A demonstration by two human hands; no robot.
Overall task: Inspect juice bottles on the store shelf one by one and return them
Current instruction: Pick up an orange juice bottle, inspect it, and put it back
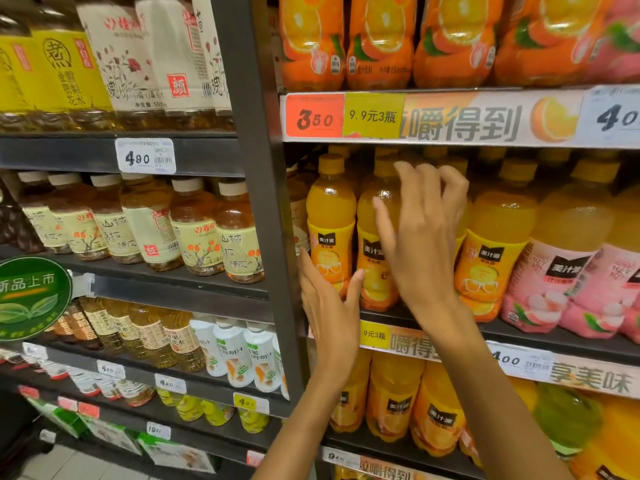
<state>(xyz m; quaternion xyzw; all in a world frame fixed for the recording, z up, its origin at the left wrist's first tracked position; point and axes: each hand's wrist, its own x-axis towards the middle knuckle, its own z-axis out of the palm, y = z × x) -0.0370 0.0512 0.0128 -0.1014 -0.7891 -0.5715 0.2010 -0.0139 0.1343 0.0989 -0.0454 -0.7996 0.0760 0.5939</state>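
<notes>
I stand close to a dark metal store shelf (263, 168), its upright post splitting my view in two. On the right, the middle shelf carries a row of orange juice bottles (331, 223) with yellow caps and yellow-orange labels, standing upright and touching side by side. My right hand (420, 237) reaches in front of the second orange bottle (375, 237) in that row, fingers spread and loosely bent around its neck and shoulder, thumb along the left of its body; I cannot tell whether the fingers have closed on it. My left hand (329, 306) is flat and wide, fingers straight, at the foot of the first bottle, near the shelf's front edge.

Further right on that shelf stand pink-labelled bottles (554, 289). The shelf above holds larger orange bottles (381, 43), and along its edge runs a printed strip with a red price tag (313, 116) reading 350 and a yellow tag (373, 115) beside it. Below my arms, more orange bottles (394, 396) fill the next shelf.

Left of the post, tiers of amber tea bottles (194, 233) with cream labels line up, a white price tag (145, 155) above them, and a round green sign (33, 297) sticks out from one shelf edge. Pale floor tiles (69, 465) show at the bottom left.
</notes>
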